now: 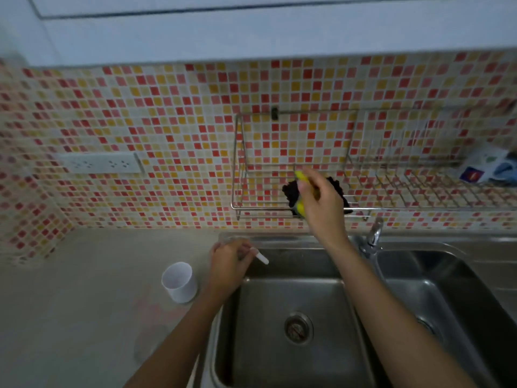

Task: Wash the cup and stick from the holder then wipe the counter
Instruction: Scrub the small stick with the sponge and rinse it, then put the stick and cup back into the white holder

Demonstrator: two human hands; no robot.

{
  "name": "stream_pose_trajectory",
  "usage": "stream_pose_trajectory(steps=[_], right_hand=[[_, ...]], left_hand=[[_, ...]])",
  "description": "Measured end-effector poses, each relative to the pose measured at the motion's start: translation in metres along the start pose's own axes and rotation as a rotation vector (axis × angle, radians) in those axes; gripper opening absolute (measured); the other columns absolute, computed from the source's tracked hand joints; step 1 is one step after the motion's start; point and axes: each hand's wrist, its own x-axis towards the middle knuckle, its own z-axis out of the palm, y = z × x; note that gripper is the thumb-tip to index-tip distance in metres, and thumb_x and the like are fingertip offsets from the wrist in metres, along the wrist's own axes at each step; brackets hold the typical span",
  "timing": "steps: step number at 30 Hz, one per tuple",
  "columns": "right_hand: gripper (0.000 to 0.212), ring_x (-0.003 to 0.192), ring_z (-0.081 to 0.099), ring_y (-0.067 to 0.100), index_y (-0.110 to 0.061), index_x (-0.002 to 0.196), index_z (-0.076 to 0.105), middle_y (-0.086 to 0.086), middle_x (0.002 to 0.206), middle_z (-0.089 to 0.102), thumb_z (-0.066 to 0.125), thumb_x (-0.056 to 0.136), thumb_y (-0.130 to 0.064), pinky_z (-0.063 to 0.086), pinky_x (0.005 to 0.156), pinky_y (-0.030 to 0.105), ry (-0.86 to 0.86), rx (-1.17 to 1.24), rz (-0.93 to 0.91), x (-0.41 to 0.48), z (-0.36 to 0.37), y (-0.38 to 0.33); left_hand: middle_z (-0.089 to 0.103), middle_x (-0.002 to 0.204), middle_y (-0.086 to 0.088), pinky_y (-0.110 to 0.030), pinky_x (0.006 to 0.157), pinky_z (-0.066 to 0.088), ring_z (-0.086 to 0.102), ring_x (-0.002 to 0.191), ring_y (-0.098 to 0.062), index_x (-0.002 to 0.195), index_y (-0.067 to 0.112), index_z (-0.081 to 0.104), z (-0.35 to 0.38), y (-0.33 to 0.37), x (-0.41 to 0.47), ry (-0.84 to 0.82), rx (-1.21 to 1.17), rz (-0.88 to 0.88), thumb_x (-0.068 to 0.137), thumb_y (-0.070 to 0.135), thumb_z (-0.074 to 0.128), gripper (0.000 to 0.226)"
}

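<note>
Stick in left hand

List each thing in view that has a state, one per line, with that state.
White plastic cup: upright on the counter, untouched.
Short white stick: held in the left hand over the steel sink.
Yellow sponge: gripped by the right hand at the wire wall rack.
Chrome tap: no water seen running.
</note>
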Motion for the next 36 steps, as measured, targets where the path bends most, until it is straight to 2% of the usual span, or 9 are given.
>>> stream_pose_trajectory(steps=[4,7,13,16,21,24,27,31,36], right_hand=[[0.02,0.082,0.057,0.005,-0.014,0.108,0.054,-0.001,0.104,0.059,0.06,0.093,-0.027,0.039,0.057,0.006,-0.063,-0.148,0.006,0.052,0.04,-0.007],[0.022,0.088,0.051,0.016,-0.015,0.098,0.052,0.008,0.112,0.052,0.063,0.09,-0.032,0.038,0.07,0.022,-0.188,-0.37,0.089,0.077,0.071,0.015],[0.01,0.087,0.058,0.021,-0.016,0.085,0.053,0.004,0.095,0.06,0.058,0.092,-0.02,0.044,0.067,0.031,-0.309,-0.526,0.103,0.077,0.098,0.036],[0.021,0.083,0.057,0.019,-0.023,0.073,0.057,-0.004,0.083,0.061,0.051,0.093,-0.021,0.04,0.063,0.027,-0.347,-0.544,0.103,0.072,0.098,0.032],[0.018,0.103,0.058,0.019,-0.008,0.106,0.066,0.008,0.115,0.06,0.056,0.092,-0.012,0.042,0.088,0.024,0.014,-0.306,-0.213,0.005,0.117,0.001],[0.025,0.097,0.058,0.014,-0.01,0.111,0.06,0.005,0.118,0.053,0.056,0.088,-0.002,0.049,0.081,0.023,0.123,-0.107,-0.205,-0.064,0.145,0.002],[0.036,0.092,0.058,0.014,-0.012,0.119,0.055,0.005,0.114,0.058,0.058,0.085,0.001,0.049,0.078,0.025,-0.079,-0.086,-0.055,-0.104,0.187,0.034],[0.07,0.125,0.049,0.022,-0.014,0.141,0.038,0.008,0.14,0.048,0.072,0.08,-0.013,0.042,0.104,0.039,-0.596,-0.219,0.232,-0.126,0.244,0.091],[0.097,0.135,0.039,0.022,-0.015,0.147,0.027,0.006,0.149,0.039,0.082,0.071,-0.036,0.036,0.109,0.046,-0.725,-0.192,0.349,-0.135,0.275,0.101]], left_hand=[[0.069,0.078,0.018,-0.049,0.102,0.043,0.065,0.081,-0.001,0.085,0.034,0.065,-0.017,-0.019,0.005,0.011,-0.042,-0.04,0.086,0.034,0.068,0.002],[0.069,0.078,0.018,-0.05,0.101,0.043,0.065,0.079,-0.001,0.086,0.03,0.067,-0.028,-0.03,0.005,0.053,-0.069,-0.054,0.086,0.032,0.069,0.002],[0.068,0.076,0.016,-0.05,0.1,0.041,0.063,0.075,-0.002,0.087,0.028,0.068,-0.056,-0.057,0.003,0.086,-0.068,-0.067,0.087,0.032,0.068,0.004],[0.066,0.074,0.015,-0.049,0.095,0.045,0.062,0.073,-0.004,0.085,0.026,0.069,-0.073,-0.078,0.005,0.103,-0.07,-0.067,0.086,0.031,0.069,0.005],[0.073,0.078,0.005,-0.044,0.086,0.052,0.06,0.069,-0.003,0.088,0.019,0.074,-0.104,-0.126,0.007,0.141,0.004,-0.089,0.084,0.031,0.072,0.013],[0.074,0.079,0.005,-0.051,0.092,0.048,0.064,0.071,-0.007,0.089,0.021,0.073,-0.11,-0.16,0.0,0.114,0.064,-0.108,0.084,0.03,0.071,0.01],[0.075,0.084,0.006,-0.047,0.103,0.035,0.069,0.081,-0.012,0.092,0.023,0.072,-0.11,-0.183,-0.007,0.047,0.137,-0.11,0.086,0.033,0.067,0.013],[0.075,0.091,0.006,-0.04,0.104,0.023,0.068,0.089,-0.014,0.095,0.025,0.071,-0.104,-0.198,-0.009,-0.067,0.201,-0.151,0.089,0.034,0.064,0.013],[0.074,0.097,0.005,-0.041,0.108,0.019,0.066,0.094,-0.015,0.098,0.024,0.071,-0.095,-0.205,-0.01,-0.155,0.185,-0.178,0.09,0.029,0.062,0.014]])
